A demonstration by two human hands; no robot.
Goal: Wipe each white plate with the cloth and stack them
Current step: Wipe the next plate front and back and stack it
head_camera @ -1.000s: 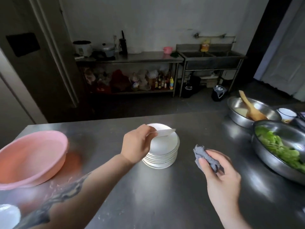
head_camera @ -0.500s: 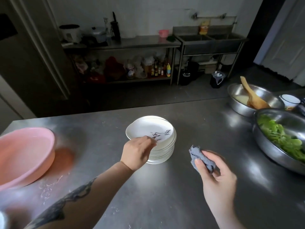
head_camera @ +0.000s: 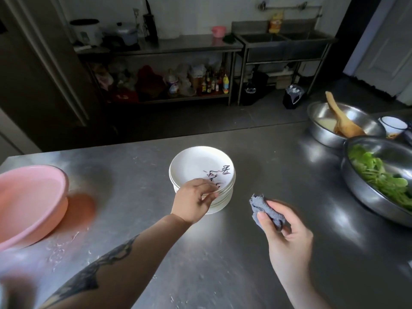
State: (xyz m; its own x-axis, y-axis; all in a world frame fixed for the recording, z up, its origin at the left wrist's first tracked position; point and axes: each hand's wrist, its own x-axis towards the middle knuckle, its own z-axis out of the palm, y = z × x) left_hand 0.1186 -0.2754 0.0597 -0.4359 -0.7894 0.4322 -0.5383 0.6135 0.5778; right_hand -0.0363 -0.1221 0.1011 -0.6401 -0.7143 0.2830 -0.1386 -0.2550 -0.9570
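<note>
A stack of white plates [head_camera: 200, 167] stands in the middle of the steel table [head_camera: 223, 259]. The top plate lies flat and has dark brush marks on its near right part. My left hand [head_camera: 192, 202] is at the stack's near edge, and its loosely spread fingers touch the top plate's rim. To the right of the stack, above the table, my right hand [head_camera: 287, 237] grips a crumpled grey cloth [head_camera: 263, 208]. The cloth is apart from the plates.
A pink basin [head_camera: 29, 197] sits at the left edge on a wet patch. At the right are a steel bowl of greens [head_camera: 347, 166], a steel bowl with a wooden spoon [head_camera: 321, 128] and a small white bowl [head_camera: 393, 126].
My left hand lowered the tilted plate flat onto the stack and its fingers loosened at the rim. My right hand kept the cloth beside the stack.
</note>
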